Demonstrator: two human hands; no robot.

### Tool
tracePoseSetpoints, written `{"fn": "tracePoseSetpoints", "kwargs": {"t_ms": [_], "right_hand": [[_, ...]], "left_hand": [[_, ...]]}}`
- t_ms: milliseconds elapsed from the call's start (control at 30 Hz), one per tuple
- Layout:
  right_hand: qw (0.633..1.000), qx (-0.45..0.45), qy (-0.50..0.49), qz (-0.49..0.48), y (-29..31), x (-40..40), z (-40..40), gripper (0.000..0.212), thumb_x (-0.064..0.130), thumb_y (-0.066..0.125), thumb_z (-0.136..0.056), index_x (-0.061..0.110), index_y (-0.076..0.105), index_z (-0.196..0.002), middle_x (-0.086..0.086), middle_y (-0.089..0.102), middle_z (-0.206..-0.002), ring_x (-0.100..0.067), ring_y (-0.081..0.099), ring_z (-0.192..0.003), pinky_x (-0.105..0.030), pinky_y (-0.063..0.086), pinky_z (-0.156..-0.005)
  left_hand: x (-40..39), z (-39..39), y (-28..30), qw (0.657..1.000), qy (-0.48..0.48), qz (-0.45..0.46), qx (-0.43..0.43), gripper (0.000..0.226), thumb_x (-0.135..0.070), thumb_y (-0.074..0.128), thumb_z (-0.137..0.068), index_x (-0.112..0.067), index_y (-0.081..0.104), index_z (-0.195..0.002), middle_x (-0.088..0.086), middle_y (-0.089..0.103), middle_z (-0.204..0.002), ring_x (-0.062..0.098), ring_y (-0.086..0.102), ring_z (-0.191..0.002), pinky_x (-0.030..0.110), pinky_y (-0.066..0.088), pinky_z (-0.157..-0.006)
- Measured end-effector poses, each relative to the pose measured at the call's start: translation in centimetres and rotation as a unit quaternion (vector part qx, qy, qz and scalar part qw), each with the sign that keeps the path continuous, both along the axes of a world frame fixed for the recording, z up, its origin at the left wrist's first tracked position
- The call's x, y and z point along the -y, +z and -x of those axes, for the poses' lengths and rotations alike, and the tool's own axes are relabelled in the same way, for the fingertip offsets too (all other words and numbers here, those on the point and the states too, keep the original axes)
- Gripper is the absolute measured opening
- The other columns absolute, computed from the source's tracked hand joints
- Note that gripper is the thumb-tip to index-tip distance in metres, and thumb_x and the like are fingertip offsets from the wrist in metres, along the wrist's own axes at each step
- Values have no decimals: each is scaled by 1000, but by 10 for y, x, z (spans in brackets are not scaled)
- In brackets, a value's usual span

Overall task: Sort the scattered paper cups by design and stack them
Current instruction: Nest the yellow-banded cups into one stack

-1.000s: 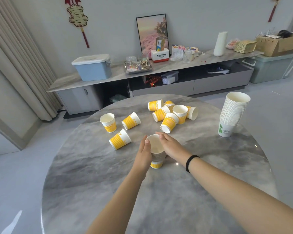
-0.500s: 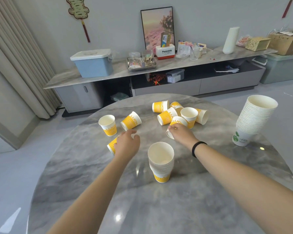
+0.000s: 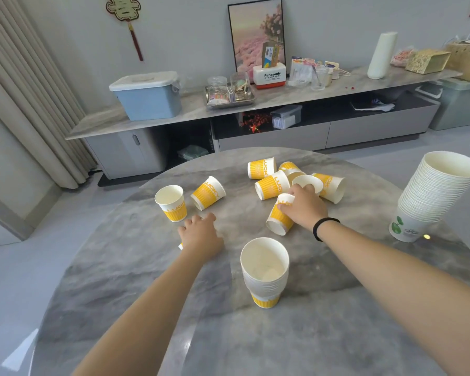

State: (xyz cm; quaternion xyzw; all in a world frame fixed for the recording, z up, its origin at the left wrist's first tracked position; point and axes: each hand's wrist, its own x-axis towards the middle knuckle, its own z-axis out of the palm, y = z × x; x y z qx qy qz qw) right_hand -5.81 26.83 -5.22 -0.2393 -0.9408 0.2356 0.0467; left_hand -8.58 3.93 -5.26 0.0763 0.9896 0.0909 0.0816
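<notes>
A stack of yellow cups [image 3: 265, 275] stands upright on the round marble table [image 3: 323, 335], between my arms. My right hand [image 3: 304, 210] grips a tipped yellow cup [image 3: 278, 219] at the near edge of a pile of several yellow cups [image 3: 272, 183]. My left hand [image 3: 201, 234] covers a lying yellow cup, of which only a sliver [image 3: 180, 246] shows at its left; its fingers curl over it. An upright yellow cup [image 3: 172, 202] and a lying one [image 3: 208, 192] sit just beyond that hand. A tall stack of white cups with a green print [image 3: 432, 196] stands at the right.
Behind the table runs a low marble-topped cabinet [image 3: 255, 104] with a blue lidded box [image 3: 148, 96], a tray, a framed picture and small items. Curtains hang at the left. A pale green bin [image 3: 461, 104] stands at the far right.
Both hands left the yellow stack and reached outward. The left one came down over the lying cup at the left; the right one took hold of a cup at the pile's near edge.
</notes>
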Motion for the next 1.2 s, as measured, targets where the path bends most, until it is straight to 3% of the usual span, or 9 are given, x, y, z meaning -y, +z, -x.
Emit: {"fn": "tracePoseSetpoints", "kwargs": {"t_ms": [167,300,467,667,800,900,1000,1100,1200], "right_hand": [[999,9,10,39,6,0,-11,30,39,58,-85,14,58,-101,-13,51,-120,-32,57,-100,-32,42,-78],[998,-7,44,45,11,1,-26,31,31,58,-88,2,67,-91,-22,60,-112,-34,58,-99,-34,44,-80],[992,-99,4,80,36,-5,-53,28,25,61,-86,10,52,-65,-25,61,-101,-26,48,-76,-28,32,-67],[970,-237,5,55,95,1,-91,22,24,60,-87,2,64,-86,-18,55,-106,-34,55,-92,-36,44,-79],[944,-330,23,17,130,15,-120,22,22,63,-86,1,64,-84,-15,55,-103,-30,57,-91,-34,45,-76],[916,-392,81,-18,144,29,-136,18,18,66,-84,1,63,-78,-15,55,-95,-29,57,-83,-37,49,-73],[901,-399,148,-82,147,42,-146,18,17,66,-81,0,63,-76,-15,56,-89,-30,57,-82,-34,47,-72],[898,-370,206,-122,139,53,-150,19,20,65,-79,2,62,-72,-12,56,-84,-28,55,-77,-24,37,-68],[889,-349,252,-157,122,58,-151,20,21,69,-76,4,61,-67,-10,57,-79,-26,55,-71,-27,42,-63]], "left_hand": [[-11,-19,37,974,44,-219,-26,56,-33,63,-78,-25,47,-130,7,49,-128,29,47,-121,42,36,-106],[-17,-45,74,942,18,-326,-74,57,-36,69,-74,-27,50,-127,3,48,-132,25,48,-122,48,40,-104],[-21,-84,123,891,-13,-443,-103,54,-40,71,-75,-34,50,-125,-4,51,-127,15,54,-111,40,48,-99],[-20,-127,129,901,-63,-418,-101,63,-35,73,-78,-23,47,-134,-3,49,-131,8,44,-115,19,33,-92],[-19,-153,108,900,-61,-425,-75,67,-36,71,-80,-21,42,-138,-3,44,-139,13,40,-129,22,31,-101],[-20,-160,89,921,-53,-386,-36,79,-42,68,-81,-23,28,-146,-3,35,-148,19,34,-137,39,28,-113],[-22,-167,77,935,-40,-352,11,92,-45,67,-80,-24,11,-150,-3,30,-153,22,29,-141,42,23,-115],[-19,-169,74,908,-8,-415,61,116,-45,77,-68,-33,-5,-149,3,26,-153,26,29,-141,48,30,-113],[-13,-168,79,885,-3,-456,91,122,-31,82,-69,-29,-10,-149,9,17,-156,24,25,-143,42,33,-112]]}}
